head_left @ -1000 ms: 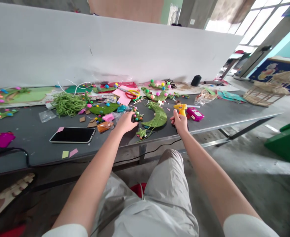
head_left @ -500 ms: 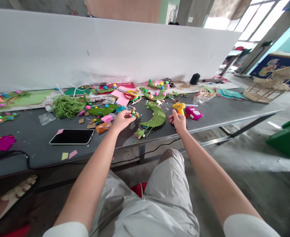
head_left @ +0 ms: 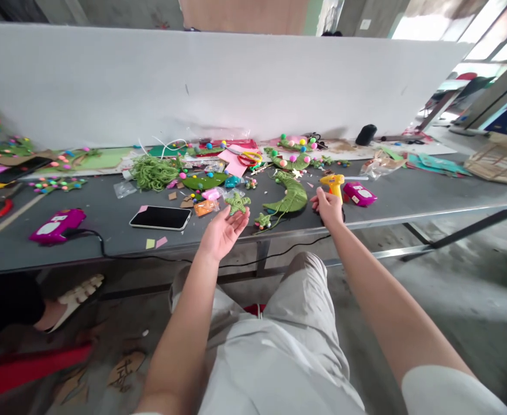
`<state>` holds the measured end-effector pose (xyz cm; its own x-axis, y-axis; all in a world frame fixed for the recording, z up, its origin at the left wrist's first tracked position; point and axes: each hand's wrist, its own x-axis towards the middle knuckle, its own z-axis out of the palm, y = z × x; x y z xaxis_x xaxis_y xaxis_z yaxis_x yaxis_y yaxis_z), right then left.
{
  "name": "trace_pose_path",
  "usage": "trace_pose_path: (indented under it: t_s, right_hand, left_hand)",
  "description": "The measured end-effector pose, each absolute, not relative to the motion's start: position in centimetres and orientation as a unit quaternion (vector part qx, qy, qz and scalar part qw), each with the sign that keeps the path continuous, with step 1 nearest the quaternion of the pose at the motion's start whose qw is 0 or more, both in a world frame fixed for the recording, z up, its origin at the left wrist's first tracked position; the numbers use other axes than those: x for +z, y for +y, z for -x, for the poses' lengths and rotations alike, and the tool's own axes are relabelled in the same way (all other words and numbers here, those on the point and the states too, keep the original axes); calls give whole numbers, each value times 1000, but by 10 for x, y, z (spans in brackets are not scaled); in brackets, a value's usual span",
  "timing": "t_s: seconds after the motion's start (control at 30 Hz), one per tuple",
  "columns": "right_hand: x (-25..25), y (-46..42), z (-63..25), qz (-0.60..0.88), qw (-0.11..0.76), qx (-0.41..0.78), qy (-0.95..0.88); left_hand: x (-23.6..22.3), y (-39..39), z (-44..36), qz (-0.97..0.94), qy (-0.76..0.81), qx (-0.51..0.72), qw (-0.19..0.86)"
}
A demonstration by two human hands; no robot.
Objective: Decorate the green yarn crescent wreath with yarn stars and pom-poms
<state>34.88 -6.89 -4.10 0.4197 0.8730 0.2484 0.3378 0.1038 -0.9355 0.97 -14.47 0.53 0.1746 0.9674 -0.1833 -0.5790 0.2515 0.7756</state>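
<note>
My left hand [head_left: 221,235], palm turned up, holds a small green yarn-wrapped star [head_left: 237,203] at its fingertips, over the table's front edge. Curled round the handle of a yellow hot glue gun [head_left: 335,183] is my right hand [head_left: 329,208]; the gun's nozzle points left. Between the hands lies a green yarn-wrapped crescent [head_left: 291,195] with loose strands. A small star with pompoms [head_left: 263,221] rests by its lower tip, and a small pompom-covered piece [head_left: 250,183] lies behind the held star.
Beside the glue gun is a magenta box [head_left: 360,194]; another magenta box [head_left: 58,226] with a black cable sits left. A phone [head_left: 161,218], green yarn [head_left: 153,172], scissors [head_left: 250,158] and decorated crescents [head_left: 292,160] lie on the table. A person's sandaled foot [head_left: 78,295] shows below.
My left hand has turned palm up and drawn nearer, bringing the star's plain green face into view. The right hand stays at the glue gun. The view has swung left.
</note>
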Motion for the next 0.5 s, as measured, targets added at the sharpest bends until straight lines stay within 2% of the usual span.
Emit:
trace_pose_path:
  t_s: [0.2, 0.5]
  right_hand:
    - [-39, -71, -347, 635, 552, 229, -489]
    - [-39, -69, -349, 627, 551, 225, -502]
  left_hand:
    - [-9, -179, -1, -296, 365, 533, 703]
    - [-16, -189, 0, -325, 409, 511, 683]
